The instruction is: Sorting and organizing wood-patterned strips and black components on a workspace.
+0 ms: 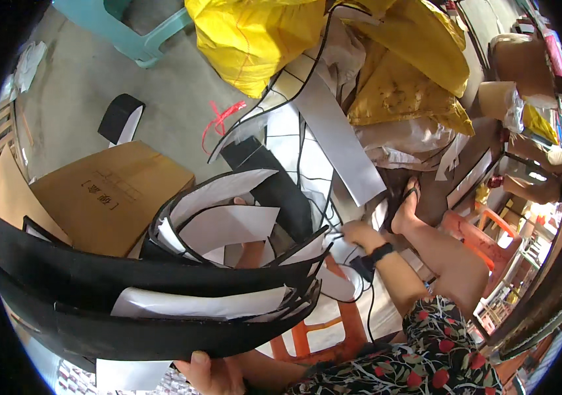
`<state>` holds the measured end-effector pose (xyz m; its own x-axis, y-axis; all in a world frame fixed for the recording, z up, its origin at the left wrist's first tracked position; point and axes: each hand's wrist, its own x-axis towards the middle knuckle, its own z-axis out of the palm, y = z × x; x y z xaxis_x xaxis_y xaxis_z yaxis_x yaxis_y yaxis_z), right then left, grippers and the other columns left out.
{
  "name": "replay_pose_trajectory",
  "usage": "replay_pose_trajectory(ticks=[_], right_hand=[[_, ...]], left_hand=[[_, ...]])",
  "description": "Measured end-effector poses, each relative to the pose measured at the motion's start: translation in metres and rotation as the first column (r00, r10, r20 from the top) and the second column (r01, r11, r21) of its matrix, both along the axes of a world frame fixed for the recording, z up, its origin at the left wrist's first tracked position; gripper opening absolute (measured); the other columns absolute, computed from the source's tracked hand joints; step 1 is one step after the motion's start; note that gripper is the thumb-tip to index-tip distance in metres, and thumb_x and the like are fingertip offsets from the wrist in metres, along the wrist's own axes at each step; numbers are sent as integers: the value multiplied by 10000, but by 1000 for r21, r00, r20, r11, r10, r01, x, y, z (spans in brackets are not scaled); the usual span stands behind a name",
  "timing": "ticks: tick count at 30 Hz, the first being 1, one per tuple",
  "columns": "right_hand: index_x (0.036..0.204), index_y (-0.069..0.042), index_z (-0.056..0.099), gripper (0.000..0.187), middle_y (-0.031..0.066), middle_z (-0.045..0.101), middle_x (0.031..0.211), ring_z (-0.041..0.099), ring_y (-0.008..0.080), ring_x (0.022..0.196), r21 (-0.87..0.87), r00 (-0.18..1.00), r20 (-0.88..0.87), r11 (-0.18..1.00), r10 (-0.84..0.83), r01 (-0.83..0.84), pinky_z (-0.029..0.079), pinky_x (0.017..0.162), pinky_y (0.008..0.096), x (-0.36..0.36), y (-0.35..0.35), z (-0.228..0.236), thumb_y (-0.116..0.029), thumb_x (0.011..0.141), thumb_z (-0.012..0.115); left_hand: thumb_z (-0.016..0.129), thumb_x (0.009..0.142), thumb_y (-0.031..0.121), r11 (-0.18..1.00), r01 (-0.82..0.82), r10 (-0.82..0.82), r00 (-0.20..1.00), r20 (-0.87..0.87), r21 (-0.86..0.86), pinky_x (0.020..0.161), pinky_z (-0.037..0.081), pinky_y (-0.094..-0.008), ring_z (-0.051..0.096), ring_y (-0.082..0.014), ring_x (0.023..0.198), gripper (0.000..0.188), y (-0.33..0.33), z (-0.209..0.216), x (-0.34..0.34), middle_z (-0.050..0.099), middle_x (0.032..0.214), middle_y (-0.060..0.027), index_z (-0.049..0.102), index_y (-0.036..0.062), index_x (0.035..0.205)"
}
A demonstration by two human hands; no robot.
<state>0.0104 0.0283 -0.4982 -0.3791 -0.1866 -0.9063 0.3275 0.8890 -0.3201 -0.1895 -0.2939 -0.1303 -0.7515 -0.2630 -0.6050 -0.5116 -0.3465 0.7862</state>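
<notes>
A thick bundle of long black foam strips (129, 280) with white backing paper curves across the lower left. My left hand (210, 372) grips this bundle from below, thumb on top of a white sheet. More black and white strips (228, 217) loop up behind it. My right hand (358, 234), with a black band on the wrist, pinches the end of a thin black strip (331, 232) at the bundle's right end. A thin black cord (369, 309) hangs under that wrist. My bare leg (449, 257) and sandalled foot (405, 205) stretch out to the right.
A cardboard box (113, 197) lies on the concrete floor at left, with a black tape roll (120, 118) and a teal plastic stool (133, 36) beyond. Yellow bags (261, 39) and long white strips (333, 131) pile up ahead. An orange stool (324, 332) stands below me.
</notes>
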Motion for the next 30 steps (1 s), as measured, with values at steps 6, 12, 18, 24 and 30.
replay_pose_trajectory(ticks=[6, 12, 18, 24, 30], right_hand=[[722, -49, 609, 83, 170, 594, 808, 582, 338, 789, -302, 934, -131, 911, -331, 281, 463, 628, 405, -64, -86, 102, -103, 690, 555], [816, -58, 650, 165, 174, 565, 874, 514, 335, 905, -47, 793, -565, 968, -229, 247, 423, 779, 391, -120, -48, 52, -122, 664, 635], [817, -28, 641, 134, 190, 536, 955, 506, 352, 951, -216, 549, -701, 870, -454, 443, 429, 835, 389, -180, -59, 85, -75, 697, 607], [761, -49, 607, 81, 118, 500, 1156, 374, 310, 1196, 213, 468, -884, 891, 1, 400, 277, 988, 509, -202, -71, 107, -87, 722, 547], [818, -45, 560, 97, 88, 578, 1026, 521, 275, 1051, -238, 524, -830, 971, -189, -28, 326, 970, 476, -210, -68, 93, -24, 723, 561]], left_hand=[[546, 845, 184, 993, 106, -103, 993, 49, -59, 900, 414, -372, 532, -245, 1014, 409, -12, 2, 3, 544, 1150, -129, 447, 7, 1201], [489, 872, 193, 983, 156, -146, 983, 108, -95, 918, 400, -380, 510, -238, 1055, 380, -19, -1, 7, 529, 1168, -116, 437, 43, 1217], [508, 829, 139, 994, 46, -25, 977, 212, -97, 930, 399, -391, 502, -248, 1068, 451, -37, 2, 20, 496, 1217, -116, 401, 33, 1254], [554, 802, 140, 992, 64, -57, 996, 70, -106, 952, 378, -403, 499, -268, 1079, 466, -20, -2, 6, 511, 1198, -138, 432, 12, 1233], [577, 805, 132, 999, 8, -3, 994, 113, -44, 948, 381, -399, 511, -254, 1058, 432, -22, -1, 9, 543, 1153, -129, 467, 10, 1205]])
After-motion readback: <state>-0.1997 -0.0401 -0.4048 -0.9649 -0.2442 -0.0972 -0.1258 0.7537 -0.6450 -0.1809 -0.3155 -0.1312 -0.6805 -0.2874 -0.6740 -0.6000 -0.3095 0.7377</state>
